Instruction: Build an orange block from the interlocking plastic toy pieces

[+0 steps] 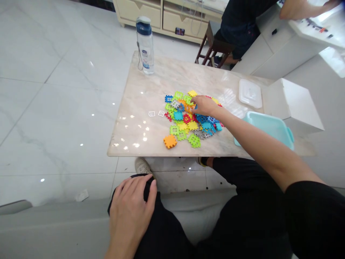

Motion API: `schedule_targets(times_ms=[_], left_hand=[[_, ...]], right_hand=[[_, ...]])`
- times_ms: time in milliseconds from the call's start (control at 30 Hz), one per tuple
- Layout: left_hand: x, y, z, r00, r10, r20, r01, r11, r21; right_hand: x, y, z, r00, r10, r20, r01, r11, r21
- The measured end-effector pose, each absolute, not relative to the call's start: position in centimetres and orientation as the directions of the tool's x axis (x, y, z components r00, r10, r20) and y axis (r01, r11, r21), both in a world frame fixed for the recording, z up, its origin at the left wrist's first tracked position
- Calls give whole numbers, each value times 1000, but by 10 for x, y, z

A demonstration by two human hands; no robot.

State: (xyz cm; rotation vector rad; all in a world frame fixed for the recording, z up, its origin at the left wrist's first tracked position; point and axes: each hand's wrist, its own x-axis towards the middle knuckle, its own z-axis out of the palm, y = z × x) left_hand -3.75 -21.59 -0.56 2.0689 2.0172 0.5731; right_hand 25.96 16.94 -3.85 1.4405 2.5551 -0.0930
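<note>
The right hand (202, 105) is reaching into bright pieces (178, 116) on the table (129, 133), its grip hiding whether it is pinching any, the left hand (131, 205) is resting open on a knee (147, 187), and careless dragging is risking bumping the orange stack (170, 141) off the near edge.

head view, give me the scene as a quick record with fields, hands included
surface: marbled pale stone-look table
pile: multicoloured notched plastic pieces, some with window grids
right hand: fingers at the pile's far side; grip unclear
left hand: resting on the left knee
left of pile: two small white window-shaped pieces
near edge: orange notched square pieces, stacked
far left corner: clear bottle with blue lid
right side: turquoise plastic tub, white box
background: person in dark clothes
</note>
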Motion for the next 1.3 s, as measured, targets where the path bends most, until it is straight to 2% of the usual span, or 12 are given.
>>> schedule_targets(times_ms=[133, 233, 367, 500, 800, 1067, 1167, 1300], left_hand=[[-37, -216, -6, -3, 992, 129, 922, -47, 384], [-35, -215, -6, 6, 992, 125, 927, -52, 372], [-35, -216, -7, 9, 993, 116, 928, -51, 368], [-37, -218, -8, 8, 992, 122, 930, -52, 365], [-38, -218, -7, 8, 991, 134, 922, -59, 383], [-40, -218, -6, -5, 992, 122, 926, -41, 376], [-41, -218, -6, -17, 993, 113, 930, -26, 367], [-40, -217, -4, -28, 995, 100, 934, -9, 357]], right_hand=[[261, 168, -38, -451, 857, -249, 859, 492, 140], [256, 167, -44, -428, 866, -259, 865, 476, 158], [250, 168, -51, -369, 895, -251, 899, 412, 147], [250, 171, -51, -383, 889, -250, 899, 421, 120], [248, 178, -62, -545, 812, -206, 830, 558, 1], [231, 172, -54, -506, 827, -245, 838, 539, 87], [227, 167, -42, -500, 840, -210, 846, 526, 87], [230, 159, -20, -503, 861, -77, 862, 506, 15]])
